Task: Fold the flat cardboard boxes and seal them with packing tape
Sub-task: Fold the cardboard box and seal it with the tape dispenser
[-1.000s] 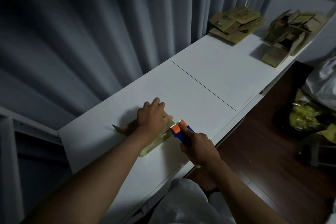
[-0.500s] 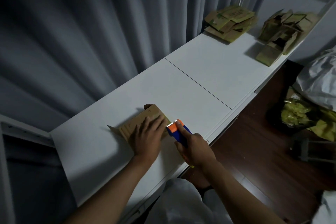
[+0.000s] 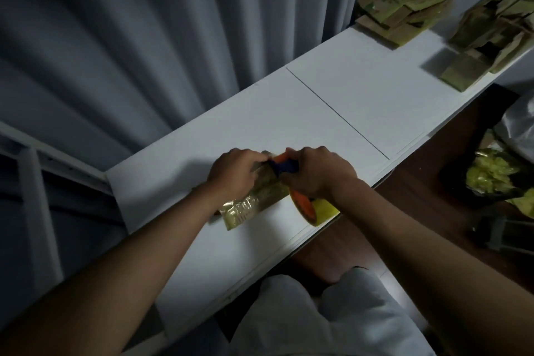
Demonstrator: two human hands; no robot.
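Note:
A small brown cardboard box (image 3: 260, 196) lies on the white tabletop (image 3: 289, 113) in front of me, with shiny tape along its near face. My left hand (image 3: 235, 173) grips the box's far end from the left. My right hand (image 3: 318, 173) holds a blue and orange tape dispenser (image 3: 284, 166) against the box's far end. The dispenser's orange wheel and yellowish tape roll (image 3: 315, 211) hang below my right wrist near the table's front edge.
A stack of flat cardboard boxes (image 3: 404, 13) lies at the table's far end by the grey curtain (image 3: 144, 37). A pile of folded boxes (image 3: 491, 37) sits at the far right. On the dark floor right are a yellow-green bag (image 3: 494, 173) and white plastic (image 3: 520, 130).
The dispenser has travelled along the box from its near right side to its far end. My left hand shifted from pressing flat on top to gripping the far end. The view is blurred by motion.

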